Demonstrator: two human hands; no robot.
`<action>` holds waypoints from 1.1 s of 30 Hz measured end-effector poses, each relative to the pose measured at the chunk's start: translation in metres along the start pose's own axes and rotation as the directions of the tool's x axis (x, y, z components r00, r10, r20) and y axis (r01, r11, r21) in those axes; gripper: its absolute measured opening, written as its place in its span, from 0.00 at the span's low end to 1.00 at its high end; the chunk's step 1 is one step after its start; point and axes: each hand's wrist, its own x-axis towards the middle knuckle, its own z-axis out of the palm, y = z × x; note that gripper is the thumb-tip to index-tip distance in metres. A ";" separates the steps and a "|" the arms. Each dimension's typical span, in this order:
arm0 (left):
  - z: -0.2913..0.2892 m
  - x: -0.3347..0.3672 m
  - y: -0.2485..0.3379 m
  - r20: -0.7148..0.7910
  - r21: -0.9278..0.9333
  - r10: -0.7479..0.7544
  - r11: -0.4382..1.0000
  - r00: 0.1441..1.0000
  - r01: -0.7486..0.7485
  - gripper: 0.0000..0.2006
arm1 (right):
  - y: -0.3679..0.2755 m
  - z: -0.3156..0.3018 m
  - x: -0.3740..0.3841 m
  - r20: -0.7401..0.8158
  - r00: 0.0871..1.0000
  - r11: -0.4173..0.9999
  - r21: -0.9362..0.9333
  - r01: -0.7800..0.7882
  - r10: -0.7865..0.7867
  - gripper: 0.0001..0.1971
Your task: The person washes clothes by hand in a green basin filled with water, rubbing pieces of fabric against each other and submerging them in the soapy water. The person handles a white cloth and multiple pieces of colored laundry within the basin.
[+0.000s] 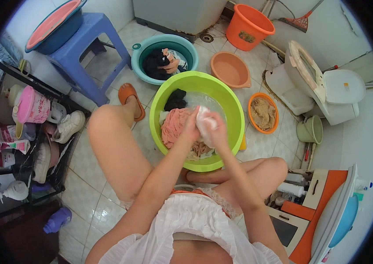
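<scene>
Both my hands meet over a large lime-green basin [159, 90] between my legs. My left hand [191, 127] is closed on one side of a bunched, white wet cloth [204, 122]. Wrapped round its other side, my right hand [217, 132] is slightly blurred. Below them in the basin lie a pink garment [175, 124], a black cloth [176, 100] and a beige patterned cloth [200, 150]. Cloudy water [210, 102] shows at the basin's far side.
Beyond stand a teal basin [139, 57] of clothes, a brown-orange basin [230, 70] and an orange bucket [248, 28]. To the right are a small orange basin [275, 119] with tan cloth and a toilet [300, 83]. A blue stool [87, 33] and crowded shelf [63, 185] stand left.
</scene>
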 end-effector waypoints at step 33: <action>0.040 -0.024 0.030 0.272 0.902 -0.081 0.369 0.959 -0.225 0.16 | -0.010 -0.074 0.031 0.372 0.902 0.904 0.270 -0.331 0.219 0.16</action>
